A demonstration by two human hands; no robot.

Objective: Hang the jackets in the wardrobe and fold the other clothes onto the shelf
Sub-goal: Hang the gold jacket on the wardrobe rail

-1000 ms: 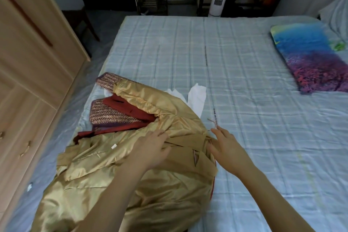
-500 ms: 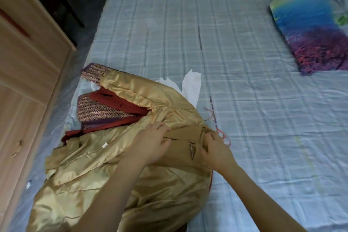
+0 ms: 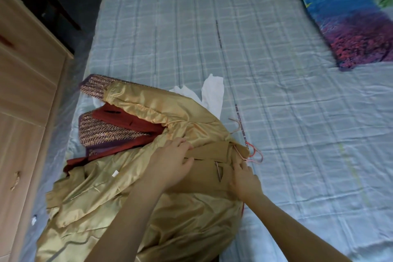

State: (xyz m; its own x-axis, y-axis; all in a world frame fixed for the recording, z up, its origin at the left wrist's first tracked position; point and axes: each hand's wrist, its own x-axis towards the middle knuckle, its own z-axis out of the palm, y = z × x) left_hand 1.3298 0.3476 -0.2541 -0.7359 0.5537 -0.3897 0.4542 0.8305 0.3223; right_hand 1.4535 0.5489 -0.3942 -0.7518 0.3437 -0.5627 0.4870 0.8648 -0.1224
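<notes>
On the pale checked bedsheet [image 3: 255,49], my left hand [image 3: 172,161] presses flat and open while my right hand [image 3: 244,178] pinches the collar of the shiny gold satin jacket [image 3: 127,187]; I should lift it evenly.

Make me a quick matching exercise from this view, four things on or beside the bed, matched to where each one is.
1 gold jacket
2 colourful pillow
3 white cloth
4 wooden wardrobe

A far right of the bed
B left of the bed
C under both hands
D poking out from beyond the gold jacket

Pairs: 1-C, 2-A, 3-D, 4-B
</notes>
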